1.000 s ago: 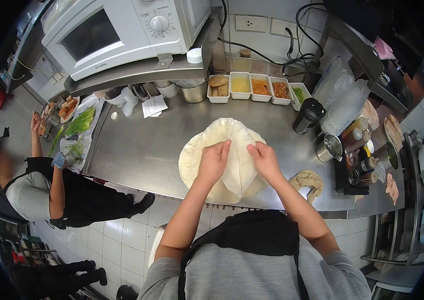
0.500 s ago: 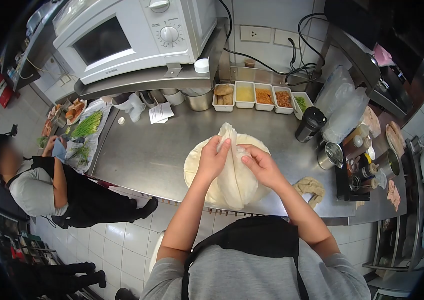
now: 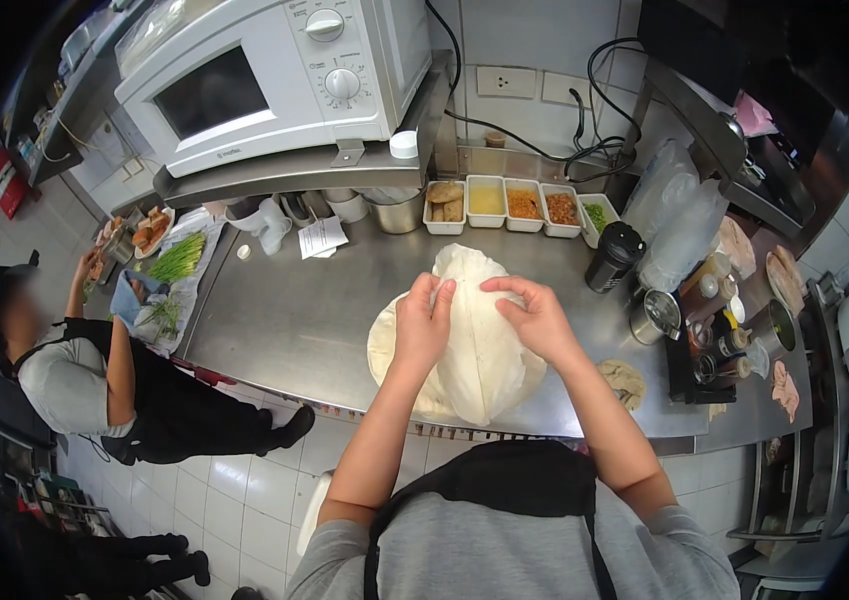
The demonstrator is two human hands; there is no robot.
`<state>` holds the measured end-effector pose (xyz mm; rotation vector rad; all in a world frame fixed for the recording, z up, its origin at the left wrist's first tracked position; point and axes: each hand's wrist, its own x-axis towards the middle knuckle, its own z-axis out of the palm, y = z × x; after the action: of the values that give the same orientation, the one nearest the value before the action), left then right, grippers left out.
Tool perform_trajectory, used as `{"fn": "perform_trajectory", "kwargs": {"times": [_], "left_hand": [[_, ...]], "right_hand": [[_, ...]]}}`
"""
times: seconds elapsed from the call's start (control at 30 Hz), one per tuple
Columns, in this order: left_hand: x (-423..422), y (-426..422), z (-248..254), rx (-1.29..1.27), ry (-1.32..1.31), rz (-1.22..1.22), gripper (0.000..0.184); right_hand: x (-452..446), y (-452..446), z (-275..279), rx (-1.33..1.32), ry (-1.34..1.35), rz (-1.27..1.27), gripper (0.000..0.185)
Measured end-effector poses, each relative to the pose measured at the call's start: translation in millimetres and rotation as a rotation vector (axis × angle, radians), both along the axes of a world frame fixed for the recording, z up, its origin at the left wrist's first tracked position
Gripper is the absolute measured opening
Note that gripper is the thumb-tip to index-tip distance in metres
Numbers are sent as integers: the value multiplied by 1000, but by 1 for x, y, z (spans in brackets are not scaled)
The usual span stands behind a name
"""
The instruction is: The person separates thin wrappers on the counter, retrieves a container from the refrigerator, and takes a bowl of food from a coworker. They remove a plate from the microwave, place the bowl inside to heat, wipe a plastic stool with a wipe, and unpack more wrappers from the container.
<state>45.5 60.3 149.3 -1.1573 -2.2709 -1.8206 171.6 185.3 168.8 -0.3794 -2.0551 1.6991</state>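
A thin, pale, folded sheet (image 3: 479,350) is lifted in front of me, with a crease down its middle. My left hand (image 3: 426,320) pinches its upper left edge. On the other side, my right hand (image 3: 529,315) has thumb and forefinger at the upper right edge, its fingers curled. Beneath lies a stack of round, cream-coloured sheets (image 3: 382,340) on the steel counter (image 3: 284,310), mostly covered by the raised sheet. A crumpled beige cloth (image 3: 624,382) lies right of the stack, partly behind my right forearm.
White trays of food (image 3: 523,206) line the back, below wall sockets. A black cup (image 3: 614,257), plastic bags and a black rack of bottles (image 3: 689,365) stand right. The microwave (image 3: 264,85) sits on a shelf. Left, a person (image 3: 74,375) works near green stalks (image 3: 179,257).
The lifted sheet has opened from a narrow gathered fold into a broader shape. My right hand has moved slightly up and right. The other person's hand has risen.
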Motion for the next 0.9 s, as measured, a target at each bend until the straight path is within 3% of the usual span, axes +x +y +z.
{"fn": "perform_trajectory", "kwargs": {"times": [0.33,0.43,0.53,0.63,0.73,0.83,0.9], "left_hand": [[-10,-8,-20,105,-73,113,29],[-18,-8,-33,68,-188,35,27],[-20,-6,-22,171,-489,-355,21],[-16,5,-6,162,-6,-251,37],[-2,2,31,133,-156,-379,55],[2,9,29,110,-15,-296,51],[9,11,34,128,112,-290,43]], "right_hand": [[22,14,-5,-42,88,-122,27],[29,10,10,218,121,-144,28],[33,5,33,481,128,-58,29],[29,0,37,502,171,49,27],[30,6,32,410,139,45,22],[29,9,35,499,215,-124,24],[29,3,48,415,76,-179,30]]}}
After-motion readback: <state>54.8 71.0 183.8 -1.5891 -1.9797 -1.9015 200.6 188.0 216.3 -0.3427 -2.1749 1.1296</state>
